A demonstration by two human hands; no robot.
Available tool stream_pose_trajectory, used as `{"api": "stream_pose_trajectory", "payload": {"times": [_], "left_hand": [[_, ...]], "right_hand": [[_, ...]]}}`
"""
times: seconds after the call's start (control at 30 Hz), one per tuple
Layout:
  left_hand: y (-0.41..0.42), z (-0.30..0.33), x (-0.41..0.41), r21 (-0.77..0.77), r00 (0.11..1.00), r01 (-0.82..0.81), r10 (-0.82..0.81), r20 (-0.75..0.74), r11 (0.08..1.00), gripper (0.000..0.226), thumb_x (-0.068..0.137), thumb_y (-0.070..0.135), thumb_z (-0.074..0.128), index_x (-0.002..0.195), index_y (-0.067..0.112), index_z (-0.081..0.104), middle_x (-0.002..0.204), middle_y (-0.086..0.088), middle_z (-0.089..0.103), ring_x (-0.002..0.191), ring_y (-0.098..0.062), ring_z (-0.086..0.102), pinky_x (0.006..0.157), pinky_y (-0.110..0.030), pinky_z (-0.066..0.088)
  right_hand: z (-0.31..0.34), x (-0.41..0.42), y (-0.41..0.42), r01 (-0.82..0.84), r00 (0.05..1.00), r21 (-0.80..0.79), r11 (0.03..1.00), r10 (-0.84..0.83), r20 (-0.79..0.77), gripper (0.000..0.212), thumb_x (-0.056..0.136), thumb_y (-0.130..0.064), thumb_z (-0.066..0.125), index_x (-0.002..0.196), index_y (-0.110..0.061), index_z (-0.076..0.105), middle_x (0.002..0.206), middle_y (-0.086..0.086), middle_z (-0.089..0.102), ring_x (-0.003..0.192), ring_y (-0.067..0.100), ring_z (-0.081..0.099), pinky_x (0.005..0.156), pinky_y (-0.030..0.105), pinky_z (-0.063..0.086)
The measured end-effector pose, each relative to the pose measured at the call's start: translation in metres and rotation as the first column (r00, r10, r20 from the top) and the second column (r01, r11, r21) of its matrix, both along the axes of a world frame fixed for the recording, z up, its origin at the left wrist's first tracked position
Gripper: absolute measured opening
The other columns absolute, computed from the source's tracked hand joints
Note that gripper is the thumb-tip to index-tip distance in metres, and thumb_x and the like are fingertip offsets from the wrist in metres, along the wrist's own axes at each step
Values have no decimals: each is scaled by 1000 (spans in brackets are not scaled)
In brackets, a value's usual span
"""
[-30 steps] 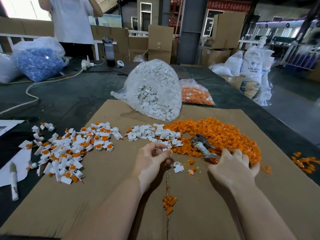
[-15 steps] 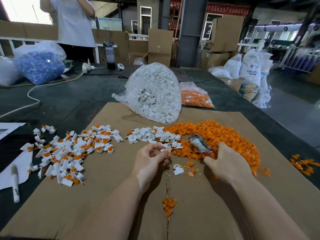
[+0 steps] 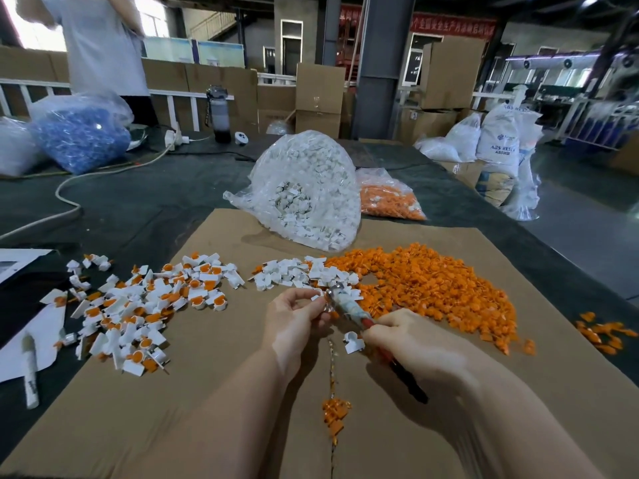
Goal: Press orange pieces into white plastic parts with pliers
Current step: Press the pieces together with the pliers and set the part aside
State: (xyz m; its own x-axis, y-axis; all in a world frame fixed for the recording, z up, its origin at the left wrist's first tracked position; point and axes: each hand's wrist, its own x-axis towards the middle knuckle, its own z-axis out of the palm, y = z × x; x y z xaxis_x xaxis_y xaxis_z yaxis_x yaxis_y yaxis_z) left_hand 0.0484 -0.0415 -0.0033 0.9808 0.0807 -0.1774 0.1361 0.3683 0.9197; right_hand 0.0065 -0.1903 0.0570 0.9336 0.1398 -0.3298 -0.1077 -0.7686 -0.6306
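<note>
Your right hand [image 3: 411, 340] grips the pliers [image 3: 349, 305] by the handles, their long axis running up-left to the white part [image 3: 318, 294] pinched in your left hand [image 3: 294, 319]; the nose meets it there, the orange pile [image 3: 432, 285] just beyond

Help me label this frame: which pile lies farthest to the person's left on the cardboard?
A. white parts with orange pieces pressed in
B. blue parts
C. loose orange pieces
A: the assembled white-and-orange parts lie far left, and the loose orange pile lies to the right.
</note>
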Motion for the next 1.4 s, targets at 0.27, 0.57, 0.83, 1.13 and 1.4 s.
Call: {"api": "stream_pose_trajectory", "payload": {"times": [0.27, 0.57, 0.83, 1.13, 1.4], "left_hand": [[2, -3, 5, 50, 1000, -28, 29, -3, 998, 6, 90, -5, 53, 93, 0, 55, 63, -11, 57, 41, -6, 53, 44, -19, 49], [3, 1, 1, 35, 1000, -9, 9, 1, 999, 8, 90, -6, 52, 95, -1, 54, 60, -8, 56, 41, -5, 53, 43, -18, 47], [6, 1, -1, -8, 999, -33, 33, 3, 999, 12, 89, -5, 53, 101, -2, 54, 66, -11, 58, 45, -7, 54, 45, -17, 48], [9, -12, -6, 386, 985, 17, -82, 153, 922, 23, 92, 9, 55, 105, 21, 70, 79, 8, 67, 64, 5, 59, 60, -6, 44], [8, -11, -11, 635, 952, -3, -192, 238, 773, 29, 96, 13, 49, 108, 32, 67, 99, 22, 56, 94, 14, 48, 73, 9, 30]], "right_hand": [[1, 4, 3, -52, 997, 10, 999, 52, -52, 18, 87, -24, 45, 72, -15, 43, 59, 1, 34, 50, 14, 32, 53, 29, 24], [-8, 0, 15, -66, 994, -150, 986, 77, 71, 21, 94, -26, 44, 74, -22, 36, 78, -2, 42, 62, 12, 39, 51, 24, 29], [-24, -1, 10, 98, 983, 69, 993, -107, 146, 24, 78, -38, 65, 82, -18, 52, 83, 0, 52, 66, 17, 51, 56, 27, 36], [-42, 15, -35, 508, 785, -297, 809, -292, 547, 52, 76, -55, 65, 111, -18, 56, 103, 1, 52, 103, 21, 49, 81, 32, 43], [-55, 13, -43, 524, 807, -608, 597, -118, 579, 67, 80, -71, 43, 131, -27, 45, 129, 4, 47, 123, 22, 38, 107, 43, 24]]}}
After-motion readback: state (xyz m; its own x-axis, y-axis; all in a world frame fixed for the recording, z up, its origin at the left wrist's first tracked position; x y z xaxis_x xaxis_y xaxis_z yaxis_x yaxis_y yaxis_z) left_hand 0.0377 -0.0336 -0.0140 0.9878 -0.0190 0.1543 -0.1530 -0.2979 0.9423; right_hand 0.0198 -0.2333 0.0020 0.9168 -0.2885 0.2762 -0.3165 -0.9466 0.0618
